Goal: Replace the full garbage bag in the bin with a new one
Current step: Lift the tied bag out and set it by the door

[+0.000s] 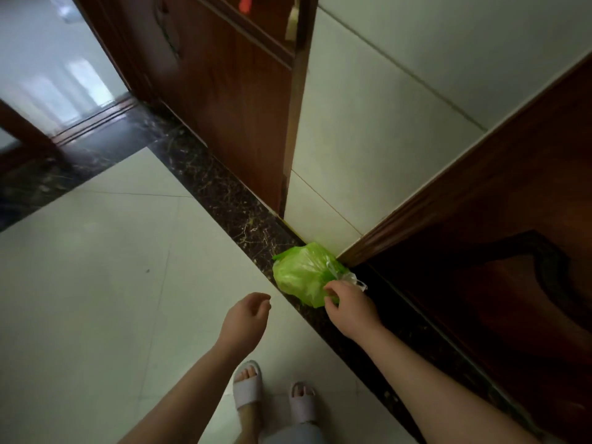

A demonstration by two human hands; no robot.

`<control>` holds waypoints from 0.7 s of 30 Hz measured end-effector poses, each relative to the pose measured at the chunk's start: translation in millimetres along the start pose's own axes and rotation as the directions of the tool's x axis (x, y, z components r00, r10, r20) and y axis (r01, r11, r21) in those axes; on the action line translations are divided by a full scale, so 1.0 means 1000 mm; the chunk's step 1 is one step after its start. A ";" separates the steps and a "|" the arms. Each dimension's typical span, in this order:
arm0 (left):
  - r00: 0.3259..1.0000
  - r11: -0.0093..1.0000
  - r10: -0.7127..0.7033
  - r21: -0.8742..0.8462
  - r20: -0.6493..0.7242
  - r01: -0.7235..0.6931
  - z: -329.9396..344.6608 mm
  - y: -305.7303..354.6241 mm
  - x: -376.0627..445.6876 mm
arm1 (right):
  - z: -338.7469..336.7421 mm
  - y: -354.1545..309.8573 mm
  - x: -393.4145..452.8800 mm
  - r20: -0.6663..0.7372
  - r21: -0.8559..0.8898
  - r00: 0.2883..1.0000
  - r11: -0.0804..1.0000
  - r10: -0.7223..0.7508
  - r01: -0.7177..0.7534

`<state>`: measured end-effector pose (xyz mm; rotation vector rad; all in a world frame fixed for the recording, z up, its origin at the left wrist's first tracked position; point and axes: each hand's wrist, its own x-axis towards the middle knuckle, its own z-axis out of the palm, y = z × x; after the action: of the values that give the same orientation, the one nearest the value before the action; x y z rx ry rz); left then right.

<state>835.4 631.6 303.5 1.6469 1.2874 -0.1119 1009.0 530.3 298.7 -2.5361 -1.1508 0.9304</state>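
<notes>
By wall, right hand [349, 307] seemingly pinching (lightly) bag [301, 277]

One view only, worn on the head; looking forward and steeply down from standing height, wide-angle, with straight edges bowed toward the corners; tilted, so the dark marble floor strip [224, 193] runs diagonally from upper left to lower right; nearest the lens, both forearms entering from the bottom edge, left hand [246, 318] near centre, right hand [349, 307] just right of it at the green bag [301, 274]; directly below, two slippered feet [246, 386] at the bottom edge; farther off, the tiled wall [368, 139] and wooden door [496, 267] filling the upper and right frame; a doorway at upper left; no second view to share the scene.
</notes>
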 end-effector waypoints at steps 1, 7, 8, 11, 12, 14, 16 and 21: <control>0.999 1.000 0.007 -0.013 -0.031 -0.008 -0.013 0.004 -0.024 | -0.009 -0.013 -0.017 -0.030 0.044 0.999 0.999 -0.025 0.026; 0.955 0.989 -0.042 -0.150 -0.294 -0.003 -0.037 0.004 -0.193 | -0.044 -0.047 -0.133 -0.021 0.072 0.961 0.958 -0.277 0.278; 0.939 0.978 -0.083 -0.207 -0.333 0.013 -0.029 -0.001 -0.224 | -0.047 -0.047 -0.154 -0.008 0.053 0.944 0.942 -0.331 0.331; 0.868 0.924 -0.228 -0.379 -0.441 0.050 0.001 -0.017 -0.311 | -0.057 -0.045 -0.211 0.076 0.014 0.881 0.884 -0.467 0.467; 0.840 0.901 -0.267 -0.431 -0.472 0.044 0.011 -0.022 -0.336 | -0.060 -0.047 -0.227 0.115 -0.001 0.855 0.860 -0.506 0.510; 0.780 0.857 -0.342 -0.515 -0.524 0.030 0.030 -0.032 -0.381 | -0.063 -0.055 -0.257 0.192 -0.030 0.777 0.787 -0.600 0.616; 0.721 0.805 -0.424 -0.592 -0.547 0.024 0.048 -0.045 -0.422 | -0.061 -0.064 -0.286 0.267 -0.054 0.678 0.692 -0.685 0.720; 0.544 0.598 -0.648 -0.798 -0.533 -0.069 0.109 -0.078 -0.516 | -0.029 -0.073 -0.353 0.441 -0.061 0.476 0.503 -0.761 0.862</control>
<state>604.8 195.9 507.8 0.6187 1.9510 0.9690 807.7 322.1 514.9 -1.5203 -2.4521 0.9771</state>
